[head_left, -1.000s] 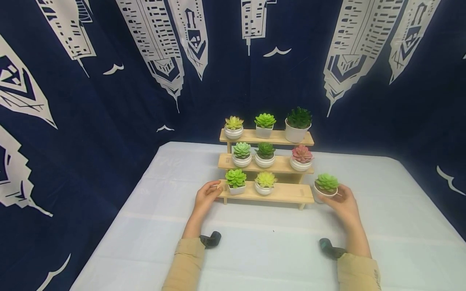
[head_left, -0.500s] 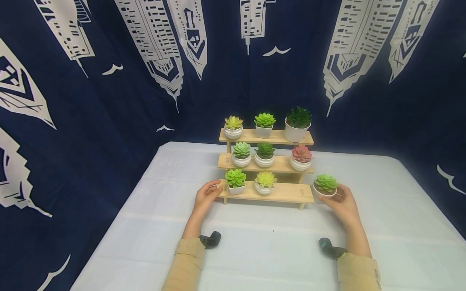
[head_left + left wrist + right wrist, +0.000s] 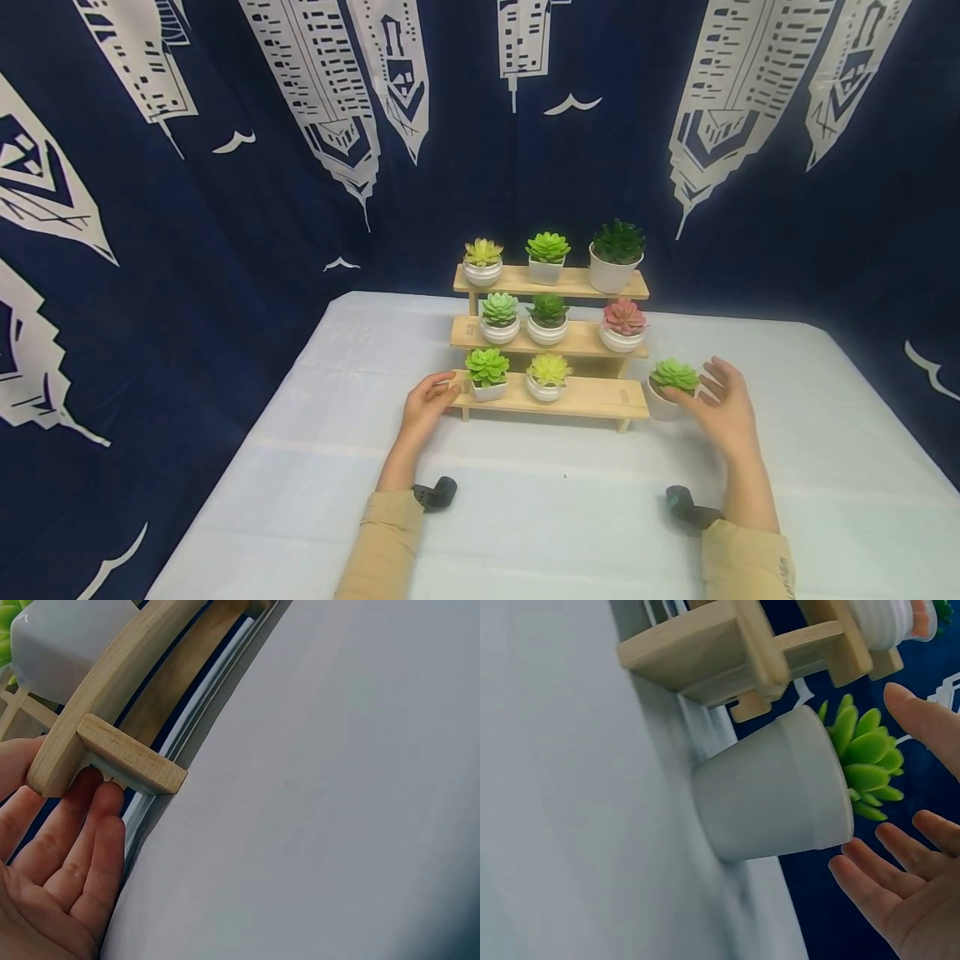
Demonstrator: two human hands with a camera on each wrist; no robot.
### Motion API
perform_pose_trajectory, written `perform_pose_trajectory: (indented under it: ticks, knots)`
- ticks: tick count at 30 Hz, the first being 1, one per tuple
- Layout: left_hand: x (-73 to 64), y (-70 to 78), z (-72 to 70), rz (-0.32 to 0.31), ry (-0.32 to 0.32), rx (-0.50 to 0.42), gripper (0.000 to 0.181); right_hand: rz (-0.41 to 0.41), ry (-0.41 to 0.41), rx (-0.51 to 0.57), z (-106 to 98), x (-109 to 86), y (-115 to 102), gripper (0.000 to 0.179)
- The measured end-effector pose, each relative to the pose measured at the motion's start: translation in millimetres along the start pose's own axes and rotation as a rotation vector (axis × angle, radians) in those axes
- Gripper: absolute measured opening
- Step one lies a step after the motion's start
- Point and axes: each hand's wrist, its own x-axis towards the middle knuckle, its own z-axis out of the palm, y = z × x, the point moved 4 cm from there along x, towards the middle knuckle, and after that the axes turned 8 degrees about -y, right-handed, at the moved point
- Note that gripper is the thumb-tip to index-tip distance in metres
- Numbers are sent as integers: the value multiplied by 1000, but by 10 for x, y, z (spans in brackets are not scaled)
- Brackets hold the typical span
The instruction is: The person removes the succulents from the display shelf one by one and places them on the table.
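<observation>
A light wooden three-tier plant stand (image 3: 592, 398) stands on the table with small potted succulents on its tiers. My left hand (image 3: 429, 406) holds the left end of its lowest tier; in the left wrist view the thumb lies at the board's end (image 3: 56, 769) and the fingers curl beneath. Right of the stand, a green succulent in a white round pot (image 3: 765, 787) sits upright on the table. Around its right side my right hand (image 3: 729, 412) is spread, fingers apart and off the pot in the right wrist view. The thumb overlaps the plant in the head view.
On the lowest tier stand a bright green succulent (image 3: 487, 371) and a yellow-green one (image 3: 548, 375), both left of centre. A pink succulent (image 3: 624, 323) is at the middle tier's right end, a dark green one (image 3: 617, 254) above it. Dark blue printed cloth (image 3: 585, 183) hangs behind.
My right hand has let go of the white pot, its fingers opening and drawing back to the right. The pot stays beside the stand. My left hand keeps its hold on the stand.
</observation>
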Motion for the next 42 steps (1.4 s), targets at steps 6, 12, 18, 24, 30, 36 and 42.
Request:
perform_pose_trajectory:
  ticks: [6, 12, 18, 24, 30, 36, 42]
  knots:
    - [6, -18, 5, 0, 21, 20, 35, -31, 68, -50, -87, 206, 322, 106]
    - [3, -8, 11, -10, 23, 18, 33, -60, 87, -88, -123, 182, 166, 101]
    - [3, -5, 9, -12, 20, 14, 34, -84, 73, -27, -48, -196, -668, 88]
    - [1, -6, 4, -14, 23, 10, 33, -130, 32, -26, 54, -372, -1154, 85]
    - [-4, -2, 6, -19, 25, 16, 34, -209, -13, -54, 190, -389, -1281, 83]
    - [-5, -4, 2, -18, 23, 7, 34, -255, -83, -56, 333, -418, -1371, 83]
    - [-3, -7, 4, -16, 23, 10, 34, -284, -129, -36, 482, -429, -1418, 80]
